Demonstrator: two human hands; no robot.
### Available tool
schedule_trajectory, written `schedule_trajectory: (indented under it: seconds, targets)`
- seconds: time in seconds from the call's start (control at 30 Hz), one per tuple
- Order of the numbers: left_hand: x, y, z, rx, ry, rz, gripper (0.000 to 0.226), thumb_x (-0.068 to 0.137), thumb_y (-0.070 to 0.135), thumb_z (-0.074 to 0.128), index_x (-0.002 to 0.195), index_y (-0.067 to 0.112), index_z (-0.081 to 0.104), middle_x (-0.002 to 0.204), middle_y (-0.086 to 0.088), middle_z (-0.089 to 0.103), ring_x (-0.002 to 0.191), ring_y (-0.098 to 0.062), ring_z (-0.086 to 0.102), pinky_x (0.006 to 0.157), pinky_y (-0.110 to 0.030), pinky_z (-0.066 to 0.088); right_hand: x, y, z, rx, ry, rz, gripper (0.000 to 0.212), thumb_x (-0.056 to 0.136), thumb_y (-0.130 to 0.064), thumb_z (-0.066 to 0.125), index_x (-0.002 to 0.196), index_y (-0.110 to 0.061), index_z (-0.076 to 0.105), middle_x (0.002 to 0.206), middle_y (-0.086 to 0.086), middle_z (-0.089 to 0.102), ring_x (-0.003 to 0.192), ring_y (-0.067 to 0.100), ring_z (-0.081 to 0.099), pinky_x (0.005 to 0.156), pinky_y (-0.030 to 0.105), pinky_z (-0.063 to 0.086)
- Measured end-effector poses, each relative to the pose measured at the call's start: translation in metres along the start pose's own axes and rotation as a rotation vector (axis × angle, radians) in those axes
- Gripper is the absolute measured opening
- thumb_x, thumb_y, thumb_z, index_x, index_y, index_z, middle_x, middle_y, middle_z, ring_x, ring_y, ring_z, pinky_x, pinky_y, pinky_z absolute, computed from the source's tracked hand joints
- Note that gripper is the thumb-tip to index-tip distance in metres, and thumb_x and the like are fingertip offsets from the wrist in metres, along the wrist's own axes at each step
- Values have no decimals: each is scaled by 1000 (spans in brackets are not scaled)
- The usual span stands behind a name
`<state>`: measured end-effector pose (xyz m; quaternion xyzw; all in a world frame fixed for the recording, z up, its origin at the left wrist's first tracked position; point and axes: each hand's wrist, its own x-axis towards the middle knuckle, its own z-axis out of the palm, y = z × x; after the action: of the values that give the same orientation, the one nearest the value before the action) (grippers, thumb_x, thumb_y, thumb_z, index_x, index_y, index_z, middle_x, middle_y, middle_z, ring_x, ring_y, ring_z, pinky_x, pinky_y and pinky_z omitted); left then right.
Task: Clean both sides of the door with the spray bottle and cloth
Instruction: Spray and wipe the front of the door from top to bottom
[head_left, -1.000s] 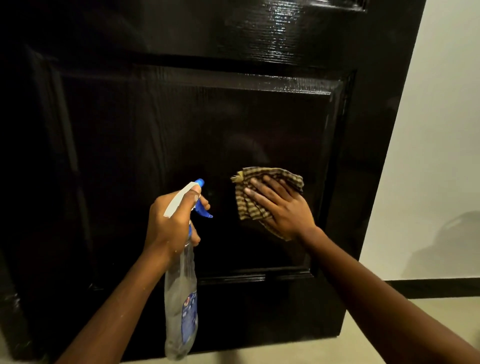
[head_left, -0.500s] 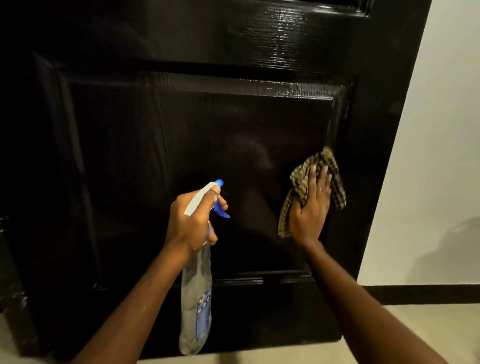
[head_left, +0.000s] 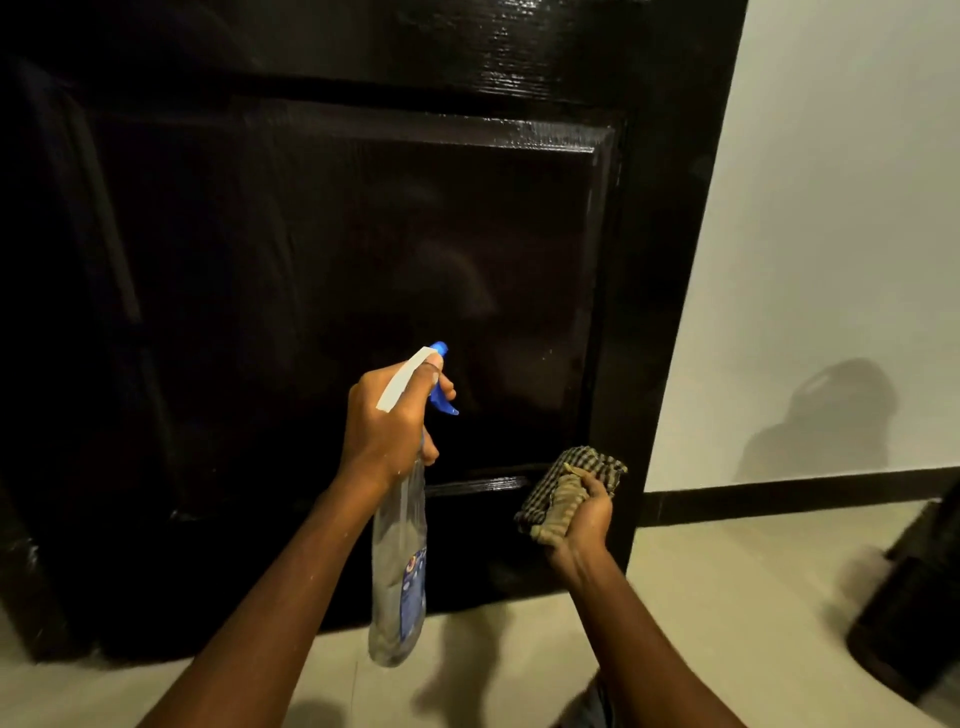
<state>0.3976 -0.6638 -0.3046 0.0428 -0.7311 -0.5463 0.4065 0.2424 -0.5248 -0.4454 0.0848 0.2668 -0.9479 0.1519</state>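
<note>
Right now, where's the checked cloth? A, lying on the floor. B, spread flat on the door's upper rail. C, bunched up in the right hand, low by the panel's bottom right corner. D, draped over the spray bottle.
C: the right hand grips the bunched checked cloth low in front of the door, near the panel's bottom right corner, while the left hand holds the spray bottle.

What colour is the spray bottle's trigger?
Blue. The trigger shows best in the head view, the only one.
</note>
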Motion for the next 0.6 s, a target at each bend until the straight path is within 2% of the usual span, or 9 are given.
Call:
schedule_trajectory:
  seconds: [0.07,0.13,0.17,0.23,0.3,0.37,0.43,0.47,0.6]
  targets:
    - [-10,0,4,3,-2,-9,43,102,32,49,75,3,67,72,-8,71,33,-28,51,42,-31,43,-10,-7,-6,53,-45,60,46,91,-28,45,46,-21,47,43,-6,44,35,10,46,40,14,42]
    - [-21,0,10,14,-12,-13,45,101,35,50,73,5,68,69,-8,71,33,-27,52,42,-31,43,-18,-14,-13,68,-52,54,33,87,-31,48,56,-20,46,53,-3,46,51,15,49,54,21,51]
    - [-26,-1,14,2,-23,-16,45,99,38,50,73,6,68,71,-8,71,33,-28,52,43,-32,44,-22,-16,-14,68,-57,38,33,89,-32,47,58,-20,47,55,-2,47,55,16,48,59,24,52]
    - [-32,0,22,-26,-44,-27,47,94,44,49,71,7,68,73,-11,72,33,-28,52,43,-33,44,-30,-25,-10,27,-48,18,35,91,-29,50,58,-18,50,58,2,53,58,20,50,65,29,45]
    - [-35,3,31,-32,-51,-27,48,90,46,49,71,7,67,72,-13,71,32,-28,52,43,-33,43,-39,-36,0,-71,-25,-11,25,82,-22,57,59,-20,46,66,5,47,60,23,44,64,31,35]
    - [-35,7,39,-39,-58,-3,46,91,45,49,71,6,66,73,-13,71,32,-27,52,42,-32,42,-49,-45,7,-139,2,-69,20,76,-16,54,63,-22,40,72,2,39,63,20,40,70,32,36]
    - [-34,12,47,-34,-70,31,44,97,39,49,73,5,66,75,-14,71,31,-23,53,41,-30,42,-53,-58,10,-128,33,-121,19,84,-11,47,67,-21,43,74,2,43,66,20,44,85,36,42]
    - [-32,14,52,-32,-76,43,44,99,36,49,75,4,66,75,-14,71,31,-22,52,40,-28,42,-57,-67,12,-129,27,-152,23,89,-9,42,69,-20,45,72,3,46,66,20,47,86,37,43]
    - [-24,15,86,-26,-146,78,44,101,36,47,78,2,66,80,-15,71,33,-18,54,38,-24,42,-69,-106,2,-179,88,-284,26,91,-7,42,68,-17,47,63,4,50,56,20,49,67,30,44]
